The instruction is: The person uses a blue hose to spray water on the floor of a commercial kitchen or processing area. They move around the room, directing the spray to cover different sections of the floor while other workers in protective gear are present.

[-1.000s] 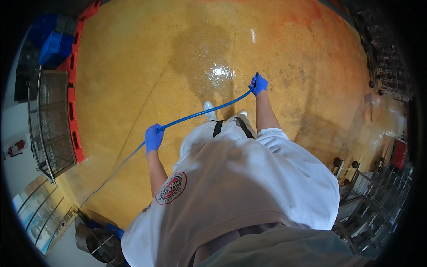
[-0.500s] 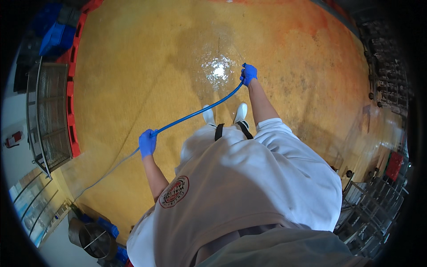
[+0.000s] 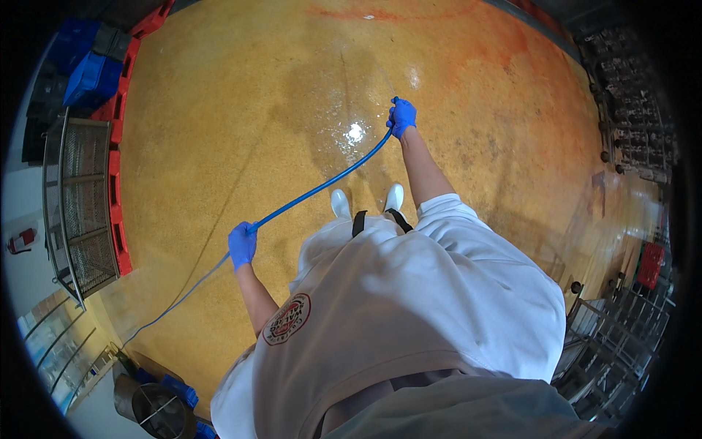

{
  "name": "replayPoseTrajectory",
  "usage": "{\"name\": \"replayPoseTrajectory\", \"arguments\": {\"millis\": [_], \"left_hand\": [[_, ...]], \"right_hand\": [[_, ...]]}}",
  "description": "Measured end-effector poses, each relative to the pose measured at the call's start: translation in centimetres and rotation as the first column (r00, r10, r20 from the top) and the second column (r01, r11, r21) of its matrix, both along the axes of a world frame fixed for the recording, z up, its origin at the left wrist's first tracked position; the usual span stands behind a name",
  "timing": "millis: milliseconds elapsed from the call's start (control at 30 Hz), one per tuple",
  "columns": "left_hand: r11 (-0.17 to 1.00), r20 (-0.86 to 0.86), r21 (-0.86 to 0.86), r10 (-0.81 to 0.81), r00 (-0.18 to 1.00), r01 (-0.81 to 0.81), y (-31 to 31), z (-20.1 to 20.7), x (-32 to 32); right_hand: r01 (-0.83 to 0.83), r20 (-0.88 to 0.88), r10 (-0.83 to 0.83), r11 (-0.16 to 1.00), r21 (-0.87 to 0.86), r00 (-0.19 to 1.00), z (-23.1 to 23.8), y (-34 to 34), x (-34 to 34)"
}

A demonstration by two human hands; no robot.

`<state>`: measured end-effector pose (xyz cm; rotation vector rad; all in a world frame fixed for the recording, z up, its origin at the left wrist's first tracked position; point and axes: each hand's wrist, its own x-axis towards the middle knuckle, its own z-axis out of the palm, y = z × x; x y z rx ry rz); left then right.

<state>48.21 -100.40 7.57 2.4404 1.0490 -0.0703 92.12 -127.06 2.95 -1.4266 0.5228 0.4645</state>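
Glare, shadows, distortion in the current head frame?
Head view: glare on the yellow floor, below-left of the right hand; head view: soft shadow extending above it; head view: metal mesh rack bowed at left, corners black; head view: blue hose reads clearly.

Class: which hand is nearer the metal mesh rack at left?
Left. The left hand, gripping the blue hose, is to the right of the metal mesh rack; the right hand is much farther right.
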Motion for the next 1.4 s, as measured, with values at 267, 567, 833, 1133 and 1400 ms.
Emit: {"name": "replayPoseTrajectory", "arguments": {"millis": [267,567,833,1133,1400], "left_hand": [[1.000,0.025,0.003,-0.007,1.000,0.007,0.4,0.6,-0.3],[0.996,0.010,-0.074,0.049,0.999,-0.049,1.0,1.3,-1.5],[0.986,0.029,-0.137,0.100,0.995,-0.095,1.0,0.9,-3.5],[0.986,0.048,-0.100,0.136,0.990,-0.130,2.0,2.0,-4.7],[0.985,0.058,-0.102,0.142,0.988,-0.136,2.0,1.9,-4.4]], "right_hand": [[0.031,-0.006,-0.031,0.998,0.053,1.000,0.3,1.0,-0.2],[-0.027,-0.251,0.020,0.999,-0.027,0.968,-1.5,0.7,-2.9],[-0.123,-0.344,0.111,0.992,-0.012,0.932,-5.1,0.7,-5.0],[-0.150,-0.204,0.133,0.986,-0.069,0.970,-3.0,4.3,-5.1],[-0.118,-0.056,0.116,0.992,-0.036,0.992,-1.3,6.4,-2.6]]}}
